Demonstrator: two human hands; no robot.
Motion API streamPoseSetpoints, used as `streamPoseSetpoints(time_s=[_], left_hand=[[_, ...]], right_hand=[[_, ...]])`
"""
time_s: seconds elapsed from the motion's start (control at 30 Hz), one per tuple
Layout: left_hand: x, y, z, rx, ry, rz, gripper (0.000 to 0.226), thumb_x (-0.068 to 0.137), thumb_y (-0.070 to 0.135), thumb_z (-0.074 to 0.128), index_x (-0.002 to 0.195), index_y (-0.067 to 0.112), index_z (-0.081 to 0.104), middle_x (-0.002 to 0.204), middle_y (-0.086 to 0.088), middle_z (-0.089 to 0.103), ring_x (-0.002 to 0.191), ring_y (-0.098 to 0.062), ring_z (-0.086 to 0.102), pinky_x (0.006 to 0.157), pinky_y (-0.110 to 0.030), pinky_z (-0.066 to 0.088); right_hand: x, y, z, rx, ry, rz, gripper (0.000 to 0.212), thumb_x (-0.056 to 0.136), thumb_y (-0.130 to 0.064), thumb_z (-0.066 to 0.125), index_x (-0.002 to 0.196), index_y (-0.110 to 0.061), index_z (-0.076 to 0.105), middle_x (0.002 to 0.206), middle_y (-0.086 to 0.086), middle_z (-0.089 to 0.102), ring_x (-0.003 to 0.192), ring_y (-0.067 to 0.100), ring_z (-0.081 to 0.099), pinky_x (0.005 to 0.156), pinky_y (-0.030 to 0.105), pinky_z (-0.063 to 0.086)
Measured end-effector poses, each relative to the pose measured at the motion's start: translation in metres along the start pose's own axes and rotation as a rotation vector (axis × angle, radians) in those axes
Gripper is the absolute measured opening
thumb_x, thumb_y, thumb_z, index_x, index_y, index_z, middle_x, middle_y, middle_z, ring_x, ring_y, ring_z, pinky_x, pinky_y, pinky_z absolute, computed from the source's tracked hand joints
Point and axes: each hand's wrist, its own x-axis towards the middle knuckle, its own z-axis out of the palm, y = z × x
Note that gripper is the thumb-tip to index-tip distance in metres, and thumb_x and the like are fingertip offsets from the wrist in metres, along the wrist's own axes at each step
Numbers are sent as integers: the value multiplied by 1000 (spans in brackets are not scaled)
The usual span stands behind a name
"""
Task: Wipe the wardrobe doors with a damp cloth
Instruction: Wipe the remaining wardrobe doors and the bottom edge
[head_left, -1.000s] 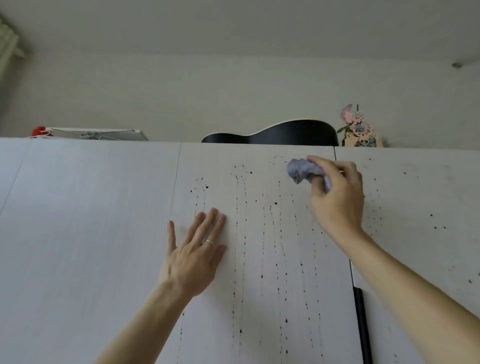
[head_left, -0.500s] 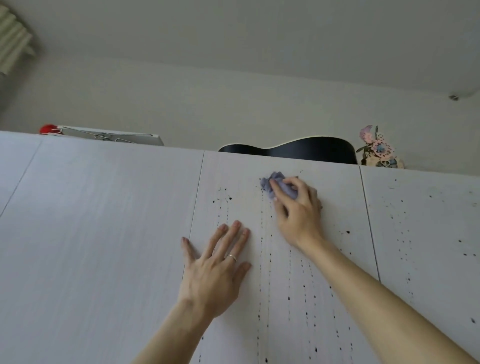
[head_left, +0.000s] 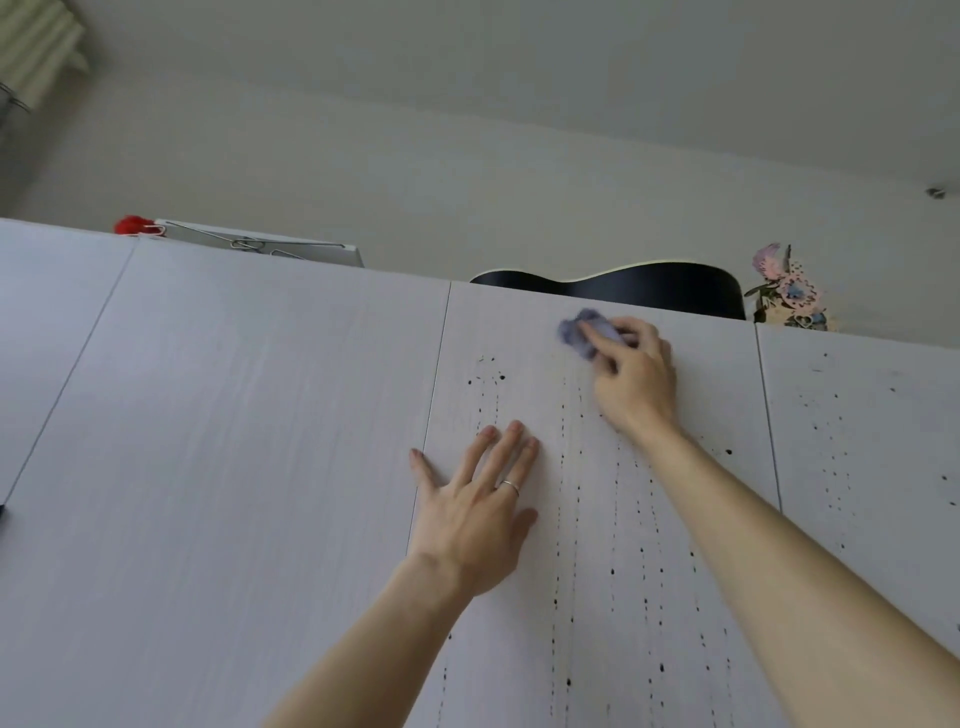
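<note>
The pale wood-grain wardrobe doors fill the lower view. The middle door (head_left: 691, 597) carries vertical rows of black specks and drips. My right hand (head_left: 631, 376) grips a crumpled blue-grey cloth (head_left: 582, 332) and holds it against the middle door close under its top edge. My left hand (head_left: 478, 512), with a ring on one finger, lies flat with spread fingers on the same door near its left seam. The door on the right (head_left: 872, 441) is also speckled. The left door (head_left: 234, 467) looks free of spots.
On top of the wardrobe lie a black guitar body (head_left: 639, 288), a flat white box with a metal hanger (head_left: 270, 245), a red object (head_left: 132, 226) and a paper flower ornament (head_left: 789, 296). The ceiling is close above.
My right hand swept the cloth leftward from the middle door's right seam to above the speck rows. The camera tilted further up. My left hand stayed flat on the door.
</note>
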Motion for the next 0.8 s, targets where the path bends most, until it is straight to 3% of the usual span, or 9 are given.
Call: streamPoseSetpoints(time_s=[0.07, 0.13, 0.27, 0.37, 0.47, 0.6, 0.67, 0.73, 0.8], left_hand=[[-2, -4, -3, 4, -32, 8, 71, 106, 51, 29, 157, 32, -16, 162, 15, -29, 151, -9, -22, 110, -77, 0], [-4, -6, -6, 22, -50, 18, 72, 105, 51, 30, 157, 33, -17, 161, 16, -30, 151, -9, -22, 111, -77, 1], [-4, -5, -6, 8, -69, 20, 73, 105, 53, 30, 156, 33, -19, 159, 18, -33, 150, -7, -24, 111, -76, -1], [-3, -6, -8, 7, -84, 10, 74, 105, 55, 29, 156, 34, -19, 155, 20, -37, 149, -7, -24, 111, -75, -1], [-1, -5, -14, 15, -99, 12, 75, 104, 56, 31, 156, 35, -18, 156, 21, -36, 150, -6, -23, 112, -75, 1], [0, -5, -17, 21, -132, 14, 76, 103, 55, 35, 156, 35, -17, 161, 19, -29, 150, -7, -21, 112, -76, 3], [-2, -5, -17, 19, -137, 9, 76, 104, 54, 34, 156, 35, -17, 160, 18, -30, 150, -7, -22, 112, -76, 2], [-2, -5, -16, 24, -137, 10, 76, 104, 54, 33, 156, 35, -19, 160, 18, -32, 150, -7, -23, 111, -76, 0], [-1, -5, -16, 27, -125, 15, 76, 104, 55, 32, 155, 34, -20, 159, 17, -33, 150, -7, -24, 111, -76, -1]], right_hand=[[6, -7, -4, 22, 78, 215, 46, 100, -12, 49, 137, -37, 58, 142, -3, 41, 125, 24, 40, 107, 41, 37], [1, -22, 4, 42, 110, 266, 50, 98, -10, 49, 140, -38, 55, 145, -2, 40, 128, 26, 38, 110, 43, 34], [-30, -22, 24, 29, -51, -118, 48, 92, -5, 57, 129, -35, 66, 142, -4, 48, 123, 27, 44, 108, 41, 39], [-16, -16, 14, 91, -130, -189, 41, 93, -7, 61, 120, -36, 72, 134, -10, 53, 117, 17, 46, 107, 32, 40], [3, -18, -1, -1, -91, -75, 39, 94, -12, 58, 118, -38, 72, 129, -10, 54, 116, 17, 47, 102, 32, 42], [4, -24, -8, 96, 183, 381, 40, 98, -13, 52, 131, -31, 65, 139, 0, 48, 125, 29, 44, 103, 43, 39], [-12, -41, 7, 39, 114, 219, 44, 93, -8, 56, 129, -31, 66, 138, 1, 51, 123, 30, 46, 103, 43, 39], [-29, -47, 23, 4, -56, -129, 43, 89, -8, 61, 121, -34, 72, 134, -3, 58, 121, 26, 50, 103, 37, 42], [-28, -43, 16, 41, -193, -262, 39, 89, -9, 63, 116, -36, 74, 132, -10, 61, 121, 17, 50, 106, 26, 38]])
